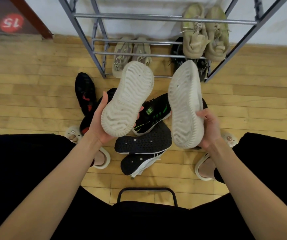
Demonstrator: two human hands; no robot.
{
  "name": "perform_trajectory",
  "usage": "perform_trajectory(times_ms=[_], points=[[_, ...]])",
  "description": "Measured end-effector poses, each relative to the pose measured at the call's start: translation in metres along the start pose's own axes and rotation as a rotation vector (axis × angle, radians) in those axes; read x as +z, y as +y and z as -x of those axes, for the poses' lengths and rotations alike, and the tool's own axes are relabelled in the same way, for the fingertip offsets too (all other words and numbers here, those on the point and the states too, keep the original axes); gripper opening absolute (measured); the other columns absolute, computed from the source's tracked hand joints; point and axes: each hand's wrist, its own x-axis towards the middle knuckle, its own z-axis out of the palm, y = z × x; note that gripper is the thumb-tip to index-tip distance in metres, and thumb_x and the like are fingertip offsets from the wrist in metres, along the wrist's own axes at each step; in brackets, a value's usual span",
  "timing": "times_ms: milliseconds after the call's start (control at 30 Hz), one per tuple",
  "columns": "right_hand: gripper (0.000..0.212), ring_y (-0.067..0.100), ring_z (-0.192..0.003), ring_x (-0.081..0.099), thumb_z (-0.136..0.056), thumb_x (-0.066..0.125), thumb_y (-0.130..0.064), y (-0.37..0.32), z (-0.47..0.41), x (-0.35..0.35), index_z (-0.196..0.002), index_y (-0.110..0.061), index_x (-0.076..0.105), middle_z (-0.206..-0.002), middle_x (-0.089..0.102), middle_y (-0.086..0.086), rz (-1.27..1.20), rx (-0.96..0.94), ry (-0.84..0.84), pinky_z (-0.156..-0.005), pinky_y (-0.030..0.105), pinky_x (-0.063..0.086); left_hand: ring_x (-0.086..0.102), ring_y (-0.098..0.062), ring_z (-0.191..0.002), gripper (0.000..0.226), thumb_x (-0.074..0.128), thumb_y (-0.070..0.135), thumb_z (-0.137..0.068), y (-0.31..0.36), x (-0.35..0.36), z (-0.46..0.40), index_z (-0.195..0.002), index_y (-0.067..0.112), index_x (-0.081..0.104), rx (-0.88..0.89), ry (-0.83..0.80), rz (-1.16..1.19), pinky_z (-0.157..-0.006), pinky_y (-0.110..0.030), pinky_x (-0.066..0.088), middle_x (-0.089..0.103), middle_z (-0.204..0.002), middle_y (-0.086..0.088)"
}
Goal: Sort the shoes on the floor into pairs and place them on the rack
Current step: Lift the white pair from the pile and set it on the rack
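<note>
Left hand (98,125) gripping white shoe (128,99), right hand (208,129) gripping matching shoe (185,104), soles facing up, before rack (165,19); wooden floor (26,94) lying underneath.

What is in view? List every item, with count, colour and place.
White-soled shoes: two, soles toward the camera, one in each hand.
Beige sneakers: two, side by side on the upper right rack shelf.
Grey-beige sneakers: two, lower shelf, left.
Black shoes on rack: lower shelf, right; count unclear.
Black-red shoes: two, floor, left of the pile.
Black-green shoe: one, floor, centre.
Black-soled shoes: two, sole up, floor, nearest.
Rack: one, grey metal, against the wall.
Red sticker: one, marked 15, upper left.
Stool frame: black, bottom centre.
Slippers: two, cream, on the feet.
Left hand: grip on the left shoe.
Right hand: grip on the right shoe.
</note>
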Motion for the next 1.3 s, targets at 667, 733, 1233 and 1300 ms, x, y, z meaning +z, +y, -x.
perform_trajectory(times_ms=[667, 733, 1233, 1300], points=[[0.066, 0.023, -0.122, 0.051, -0.073, 0.071, -0.043, -0.029, -0.064, 0.067, -0.133, -0.024, 0.051, -0.135, 0.054, 0.001, 1.172, -0.379, 0.55, -0.097, 0.039, 0.046, 0.043, -0.007, -0.116, 0.043, 0.072, 0.025, -0.078, 0.043, 0.034, -0.033, -0.119, 0.031, 0.06, 0.579, 0.779, -1.194, -0.098, -0.028, 0.039, 0.049, -0.12, 0.012], [0.067, 0.026, -0.123, 0.051, -0.073, 0.068, -0.046, -0.032, -0.074, 0.077, -0.134, -0.024, 0.05, -0.135, 0.055, 0.002, 1.24, -0.411, 0.548, -0.098, 0.041, 0.045, 0.047, -0.009, -0.117, 0.049, 0.069, 0.038, -0.07, 0.057, 0.034, -0.038, -0.118, 0.036, 0.062, 0.63, 0.822, -1.332, -0.099, -0.031, 0.042, 0.054, -0.124, 0.009], [0.066, 0.045, -0.126, 0.035, -0.08, 0.062, -0.049, -0.032, -0.23, 0.159, -0.138, -0.024, 0.045, -0.137, 0.051, 0.015, 1.411, -0.457, 0.516, -0.102, 0.051, 0.032, 0.05, -0.03, -0.124, 0.061, 0.05, 0.057, -0.073, 0.163, -0.003, -0.148, -0.125, 0.028, 0.062, 0.731, 1.025, -1.575, -0.097, -0.05, 0.046, 0.06, -0.127, -0.008], [0.062, 0.045, -0.126, 0.035, -0.082, 0.061, -0.046, -0.031, -0.256, 0.168, -0.136, -0.023, 0.046, -0.137, 0.05, 0.018, 1.435, -0.491, 0.529, -0.102, 0.051, 0.031, 0.047, -0.032, -0.126, 0.059, 0.047, 0.056, -0.074, 0.177, -0.009, -0.168, -0.124, 0.027, 0.063, 0.751, 1.042, -1.575, -0.1, -0.051, 0.041, 0.06, -0.124, -0.011]])
